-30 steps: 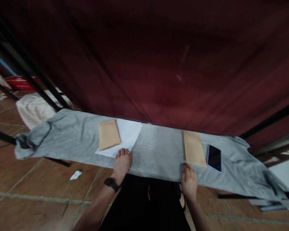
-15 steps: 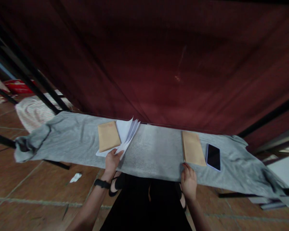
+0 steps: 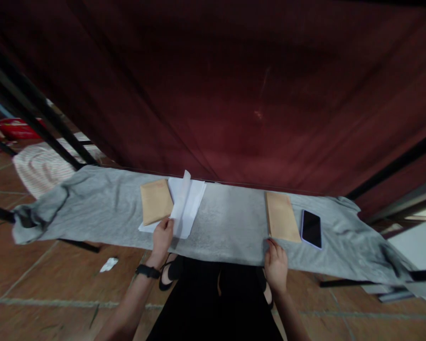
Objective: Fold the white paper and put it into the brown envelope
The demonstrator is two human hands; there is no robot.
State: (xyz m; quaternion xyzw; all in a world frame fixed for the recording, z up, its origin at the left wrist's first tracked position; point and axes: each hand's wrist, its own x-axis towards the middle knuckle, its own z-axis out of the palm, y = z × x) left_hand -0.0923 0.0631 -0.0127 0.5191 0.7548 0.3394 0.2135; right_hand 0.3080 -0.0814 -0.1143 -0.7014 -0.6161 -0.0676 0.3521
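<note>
My left hand (image 3: 162, 235) pinches the near edge of one lifted sheet (image 3: 182, 201) from the white stack (image 3: 195, 203), just right of the left envelope (image 3: 155, 201); I judge the stack barely begun. My right hand (image 3: 276, 263) lies flat, fingers loose, touching the near corner of the right envelope (image 3: 282, 217), beside the phone (image 3: 311, 228). The bare grey cloth (image 3: 230, 227) between the two gives room, though its near edge is close.

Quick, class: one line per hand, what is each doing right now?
Left hand: closed on a raised white sheet.
Right hand: open, fingertips at the near end of the right brown envelope, gripping nothing.
</note>
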